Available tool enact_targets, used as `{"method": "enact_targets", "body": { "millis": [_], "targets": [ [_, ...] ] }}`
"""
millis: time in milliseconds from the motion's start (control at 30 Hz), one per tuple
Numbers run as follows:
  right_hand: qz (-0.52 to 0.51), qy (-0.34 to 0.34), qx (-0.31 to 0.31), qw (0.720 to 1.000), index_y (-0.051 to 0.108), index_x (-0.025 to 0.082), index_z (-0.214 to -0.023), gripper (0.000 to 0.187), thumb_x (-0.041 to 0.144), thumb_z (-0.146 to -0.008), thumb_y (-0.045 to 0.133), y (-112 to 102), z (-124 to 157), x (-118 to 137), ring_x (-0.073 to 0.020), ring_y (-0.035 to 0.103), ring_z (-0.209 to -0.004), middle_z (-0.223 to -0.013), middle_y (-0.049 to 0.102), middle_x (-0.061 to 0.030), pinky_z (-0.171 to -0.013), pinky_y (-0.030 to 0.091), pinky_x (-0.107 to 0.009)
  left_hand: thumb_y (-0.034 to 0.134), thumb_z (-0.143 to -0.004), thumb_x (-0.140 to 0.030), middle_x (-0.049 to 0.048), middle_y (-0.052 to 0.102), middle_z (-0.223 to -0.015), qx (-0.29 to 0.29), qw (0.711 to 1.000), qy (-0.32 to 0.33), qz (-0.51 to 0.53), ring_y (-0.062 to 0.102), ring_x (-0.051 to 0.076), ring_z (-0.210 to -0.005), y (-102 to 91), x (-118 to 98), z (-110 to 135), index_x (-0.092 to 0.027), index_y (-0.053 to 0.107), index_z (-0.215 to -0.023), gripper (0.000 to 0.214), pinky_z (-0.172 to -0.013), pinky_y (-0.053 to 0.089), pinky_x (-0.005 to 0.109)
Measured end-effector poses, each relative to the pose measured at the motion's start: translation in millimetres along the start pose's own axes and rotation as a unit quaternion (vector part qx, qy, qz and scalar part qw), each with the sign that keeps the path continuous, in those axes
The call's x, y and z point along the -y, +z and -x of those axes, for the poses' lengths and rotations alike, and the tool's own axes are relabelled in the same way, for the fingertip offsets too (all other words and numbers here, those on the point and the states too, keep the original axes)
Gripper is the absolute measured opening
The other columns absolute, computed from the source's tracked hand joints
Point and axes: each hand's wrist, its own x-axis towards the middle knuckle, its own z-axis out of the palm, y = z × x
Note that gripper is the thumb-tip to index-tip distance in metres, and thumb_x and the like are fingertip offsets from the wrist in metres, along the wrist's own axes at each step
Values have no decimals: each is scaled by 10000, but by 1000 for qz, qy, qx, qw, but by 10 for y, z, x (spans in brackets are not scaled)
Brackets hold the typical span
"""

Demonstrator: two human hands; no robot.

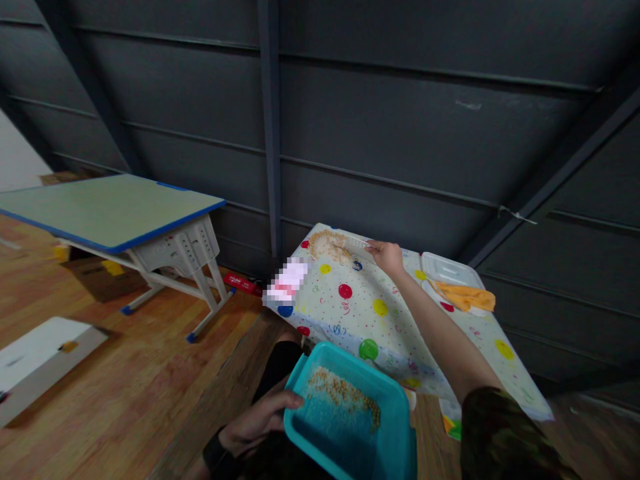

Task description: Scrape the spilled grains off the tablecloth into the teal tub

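My left hand grips the left rim of a turquoise plastic bin, thumb over the edge. The bin is tilted just below the table's front edge, with yellowish beans and fine white grains on its floor. Stretched across the table, my right hand is closed on a whitish flat tool whose exact kind I cannot make out. This tool is beside a spread pile of the same yellowish beans and white grains near the table's far left corner.
A spotted cloth covers the table. On its right are a clear plastic tray and an orange cloth. A pixelated patch hides something at the left corner. Another desk and a white box stand left; a dark panelled wall rises behind.
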Motion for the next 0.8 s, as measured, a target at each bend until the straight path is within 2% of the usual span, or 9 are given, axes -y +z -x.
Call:
{"method": "enact_targets", "body": {
  "millis": [100, 200, 367, 633, 800],
  "targets": [
    [-8, -2, 3, 1000, 727, 262, -1156, 312, 361, -893, 590, 47, 132, -39, -240, 696, -1023, -1113, 729, -53, -886, 510, -321, 673, -783, -302, 70, 774, -1127, 5, 1000, 9, 7, 654, 321, -1169, 20, -9, 9, -250, 615, -1292, 516, -1057, 457, 456],
    [-20, -17, 4, 1000, 731, 271, -1147, 298, 353, -903, 581, 38, 269, -40, -242, 701, -1009, -1101, 730, -48, -880, 511, -320, 632, -816, -279, 79, 780, -1105, 14, 1000, 4, 20, 647, 323, -1180, 45, -23, 16, -209, 659, -1236, 427, -1069, 448, 455],
    [-41, -36, -6, 998, 746, 274, -1118, 278, 336, -908, 573, -41, 432, -7, -244, 706, -992, -1088, 734, -38, -860, 521, -319, 621, -819, -244, 50, 772, -1136, 13, 999, 1, 29, 643, 310, -1190, 43, -10, 14, -255, 569, -1346, 530, -1070, 449, 461],
    [-64, -63, -31, 995, 759, 280, -1087, 263, 349, -909, 578, -67, 513, -59, -236, 707, -993, -1086, 736, -13, -910, 523, -329, 624, -817, -249, 85, 779, -1109, 5, 999, 2, 40, 650, 314, -1178, 78, -3, 26, -192, 594, -1316, 503, -1068, 446, 450],
    [-60, -69, -45, 995, 767, 284, -1061, 247, 318, -900, 583, -84, 565, -85, -242, 713, -974, -1057, 743, -4, -884, 543, -336, 608, -839, -233, 59, 770, -1143, 7, 1000, 1, 25, 677, 290, -1139, 84, -38, 42, -212, 554, -1356, 520, -1095, 430, 455]
  ]
}}
